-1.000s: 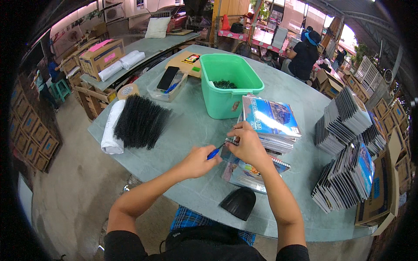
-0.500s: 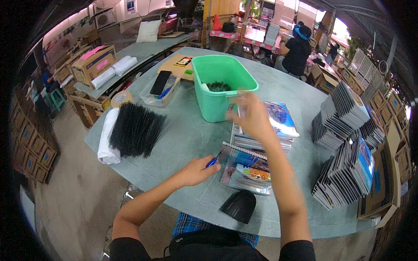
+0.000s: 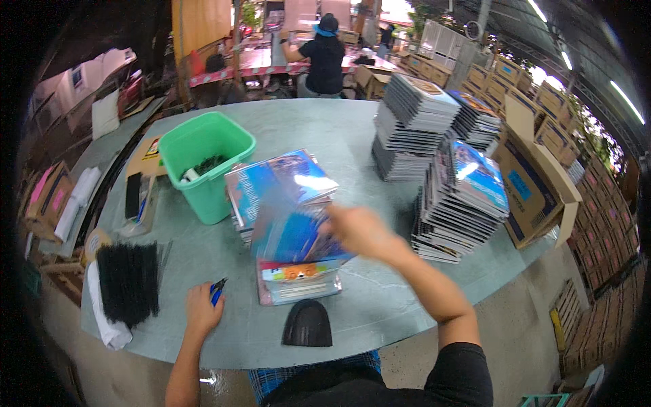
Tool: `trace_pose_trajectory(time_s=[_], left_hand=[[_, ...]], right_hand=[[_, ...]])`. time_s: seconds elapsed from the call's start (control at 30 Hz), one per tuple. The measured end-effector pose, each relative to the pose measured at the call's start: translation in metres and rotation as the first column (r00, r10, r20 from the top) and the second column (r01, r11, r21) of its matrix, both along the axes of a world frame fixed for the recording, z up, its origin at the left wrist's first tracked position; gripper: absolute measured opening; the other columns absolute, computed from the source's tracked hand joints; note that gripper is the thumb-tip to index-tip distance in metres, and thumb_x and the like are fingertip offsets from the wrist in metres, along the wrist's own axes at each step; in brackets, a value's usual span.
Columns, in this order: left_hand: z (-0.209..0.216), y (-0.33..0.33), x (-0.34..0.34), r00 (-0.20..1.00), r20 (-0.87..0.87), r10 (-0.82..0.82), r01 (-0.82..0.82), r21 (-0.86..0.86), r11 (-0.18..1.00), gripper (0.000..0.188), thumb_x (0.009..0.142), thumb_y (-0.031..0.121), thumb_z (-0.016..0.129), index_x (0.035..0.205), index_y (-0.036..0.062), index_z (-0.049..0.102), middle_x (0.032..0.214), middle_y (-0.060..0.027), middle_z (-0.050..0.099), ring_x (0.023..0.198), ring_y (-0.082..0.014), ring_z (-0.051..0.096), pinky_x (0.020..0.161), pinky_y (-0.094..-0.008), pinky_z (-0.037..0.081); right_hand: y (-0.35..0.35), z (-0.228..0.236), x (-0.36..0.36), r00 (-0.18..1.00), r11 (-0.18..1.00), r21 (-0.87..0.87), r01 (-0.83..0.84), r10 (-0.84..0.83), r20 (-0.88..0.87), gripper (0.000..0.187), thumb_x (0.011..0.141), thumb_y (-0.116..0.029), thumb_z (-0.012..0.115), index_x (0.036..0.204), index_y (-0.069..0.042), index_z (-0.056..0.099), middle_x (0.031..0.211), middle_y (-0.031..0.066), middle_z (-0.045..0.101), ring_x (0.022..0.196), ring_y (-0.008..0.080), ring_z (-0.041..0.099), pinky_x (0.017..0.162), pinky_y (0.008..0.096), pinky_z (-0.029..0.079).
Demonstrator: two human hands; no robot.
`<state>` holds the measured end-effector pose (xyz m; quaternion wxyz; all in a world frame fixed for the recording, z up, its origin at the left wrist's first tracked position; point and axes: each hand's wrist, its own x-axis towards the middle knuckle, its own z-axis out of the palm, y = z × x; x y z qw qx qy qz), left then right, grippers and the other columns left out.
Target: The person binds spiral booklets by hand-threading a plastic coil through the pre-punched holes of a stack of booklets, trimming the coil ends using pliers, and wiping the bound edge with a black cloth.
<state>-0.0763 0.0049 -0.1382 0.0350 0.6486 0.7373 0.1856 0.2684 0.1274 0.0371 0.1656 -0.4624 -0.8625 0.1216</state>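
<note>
My left hand (image 3: 203,311) rests on the table with its fingers closed around blue-handled pliers (image 3: 216,293), the dark jaws pointing away from me. My right hand (image 3: 364,232), smeared by motion, grips the right edge of a blue-covered notebook (image 3: 288,234). That notebook is blurred and tilted over a small pile of notebooks (image 3: 300,288), whose top shows an orange animal picture. Just behind is another stack of glossy notebooks (image 3: 305,169). A black rounded object (image 3: 307,325) lies at the table's near edge, in front of the pile.
A green bin (image 3: 234,139) with dark scraps stands at left. Black spiral coils (image 3: 129,281) lie on a white roll (image 3: 102,319). Tall notebook stacks (image 3: 461,210) and an open carton (image 3: 536,193) occupy the right side. Beyond the table, a person in black (image 3: 324,61) sits facing away.
The view has swung right. My right hand has moved from beside the bin to the notebook, which it now holds. My left hand, still with the pliers, has moved away from the pile.
</note>
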Motion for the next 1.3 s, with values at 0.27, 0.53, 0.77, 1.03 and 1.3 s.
trace_pose_trajectory(time_s=[0.27, 0.53, 0.77, 1.03, 1.3], left_hand=[[-0.022, -0.001, 0.006, 0.989, -0.149, 0.018, 0.009, 0.174, 0.985, 0.045, 0.068, 0.024, 0.066, 0.105, 0.0023, 0.054, 0.095, -0.0159, 0.049, 0.094, -0.0334, 0.044, 0.082, -0.0426, 0.034], [-0.026, 0.000, 0.014, 0.988, -0.155, 0.012, 0.027, 0.247, 0.969, 0.043, 0.071, 0.022, 0.066, 0.107, 0.0034, 0.052, 0.096, -0.0158, 0.049, 0.095, -0.0341, 0.045, 0.083, -0.0435, 0.035], [-0.026, -0.004, 0.013, 0.983, -0.180, 0.038, 0.009, 0.256, 0.967, 0.045, 0.071, 0.022, 0.066, 0.109, 0.0036, 0.052, 0.097, -0.0153, 0.048, 0.096, -0.0337, 0.045, 0.083, -0.0426, 0.034], [-0.031, -0.005, 0.013, 0.984, -0.168, 0.052, -0.005, 0.268, 0.963, 0.046, 0.070, 0.021, 0.066, 0.109, 0.0034, 0.052, 0.097, -0.0156, 0.048, 0.095, -0.0336, 0.045, 0.082, -0.0432, 0.034], [-0.029, -0.015, 0.008, 0.981, -0.169, 0.098, -0.057, 0.235, 0.970, 0.046, 0.069, 0.023, 0.067, 0.109, 0.0037, 0.053, 0.096, -0.0152, 0.049, 0.096, -0.0331, 0.045, 0.084, -0.0444, 0.034]], right_hand=[[0.014, 0.150, 0.227, 0.307, 0.907, -0.024, 0.421, -0.168, -0.937, 0.022, 0.093, -0.017, 0.049, 0.100, 0.002, 0.056, 0.084, 0.0037, 0.061, 0.068, 0.0101, 0.059, 0.060, 0.0232, 0.049], [0.040, 0.024, 0.361, 0.650, 0.648, 0.152, 0.746, -0.661, -0.375, 0.023, 0.079, -0.004, 0.057, 0.098, 0.009, 0.059, 0.086, 0.0073, 0.063, 0.077, 0.0181, 0.057, 0.074, 0.0290, 0.044], [0.062, 0.031, 0.341, 0.618, 0.592, 0.177, 0.786, -0.752, -0.231, 0.047, 0.090, -0.037, 0.048, 0.106, 0.006, 0.059, 0.097, 0.0152, 0.065, 0.086, 0.0244, 0.060, 0.080, 0.0314, 0.043], [0.046, 0.039, 0.355, 0.519, 0.520, 0.047, 0.853, -0.834, -0.186, 0.030, 0.078, -0.020, 0.051, 0.092, 0.004, 0.062, 0.093, 0.0277, 0.060, 0.092, 0.0376, 0.060, 0.079, 0.0403, 0.044], [0.030, 0.062, 0.271, 0.281, 0.308, 0.620, 0.722, -0.949, 0.144, 0.037, 0.078, -0.010, 0.055, 0.114, -0.003, 0.055, 0.129, 0.0223, 0.046, 0.120, 0.0366, 0.043, 0.094, 0.0481, 0.038]])
